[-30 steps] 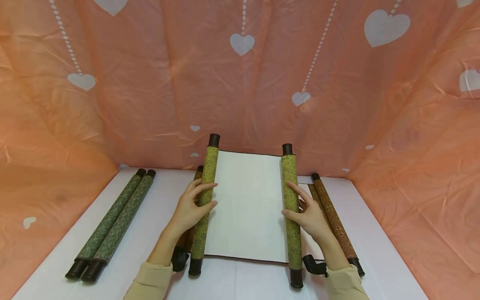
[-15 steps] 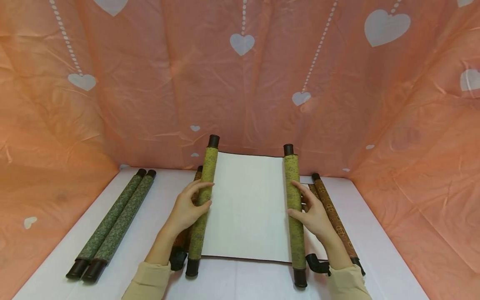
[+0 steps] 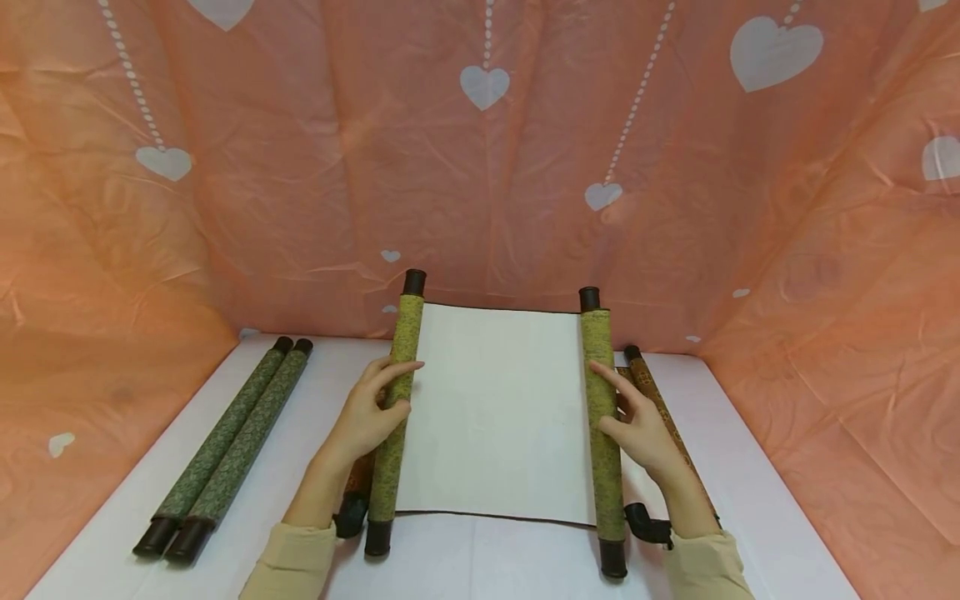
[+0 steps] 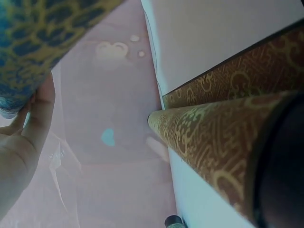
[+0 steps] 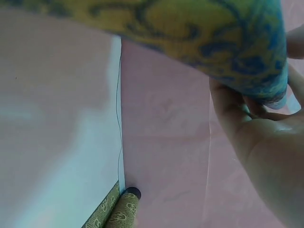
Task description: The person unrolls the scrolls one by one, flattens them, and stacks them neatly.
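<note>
A partly unrolled scroll with yellow-green patterned rollers and dark end caps spans the middle of the head view, its white sheet (image 3: 498,408) spread between them. My left hand (image 3: 369,412) grips the left roller (image 3: 392,454), thumb and fingers round its middle. My right hand (image 3: 639,421) grips the right roller (image 3: 606,467) the same way. Both wrist views show the rollers raised, the left one (image 4: 42,42) and the right one (image 5: 204,42) patterned in blue there. Beneath lies a brown patterned scroll, its left roller (image 4: 204,142) and right roller (image 3: 662,408) partly hidden.
A green patterned scroll (image 3: 243,450), its two rollers side by side, lies on the left of the white table (image 3: 450,571). Orange cloth (image 3: 480,192) with pale hearts stands behind and on both sides. Black curved pieces (image 3: 647,527) sit near both wrists.
The two yellow-green rollers have moved apart, the left one leftward and the right one rightward, with both hands still on them. More white sheet shows between. The green scroll stays put.
</note>
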A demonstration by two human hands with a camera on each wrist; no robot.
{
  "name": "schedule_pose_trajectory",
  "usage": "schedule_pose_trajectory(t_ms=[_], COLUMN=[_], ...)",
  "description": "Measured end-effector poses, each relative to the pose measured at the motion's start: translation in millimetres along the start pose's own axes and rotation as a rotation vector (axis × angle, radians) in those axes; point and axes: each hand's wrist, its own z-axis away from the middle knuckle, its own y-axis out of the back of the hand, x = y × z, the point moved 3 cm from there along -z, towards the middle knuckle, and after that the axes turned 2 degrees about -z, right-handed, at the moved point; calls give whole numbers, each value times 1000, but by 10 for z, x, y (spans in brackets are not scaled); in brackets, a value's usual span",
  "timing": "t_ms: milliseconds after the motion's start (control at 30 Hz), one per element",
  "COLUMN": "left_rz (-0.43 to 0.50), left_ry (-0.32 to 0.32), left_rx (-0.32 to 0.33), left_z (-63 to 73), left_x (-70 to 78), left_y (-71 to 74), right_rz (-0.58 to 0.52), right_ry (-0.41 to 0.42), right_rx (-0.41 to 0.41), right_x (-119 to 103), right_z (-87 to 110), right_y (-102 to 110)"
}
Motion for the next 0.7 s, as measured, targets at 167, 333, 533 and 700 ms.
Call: schedule_pose_trajectory(t_ms=[167, 333, 533, 700], left_rz=[-28, -43, -84, -100], left_ry=[-6, 17, -42, -77], left_rx=[7, 15, 78, 81], left_z=[7, 30, 32, 53], left_x=[-6, -15, -17, -3], left_y=[9, 12, 40, 71], right_rz=[-23, -21, -14, 12], right_ry=[-33, -56, -25, 42], right_rx=[-3, 20, 50, 46], right_x=[11, 33, 44, 59], right_z=[7, 23, 25, 51], right_y=[19, 19, 62, 101])
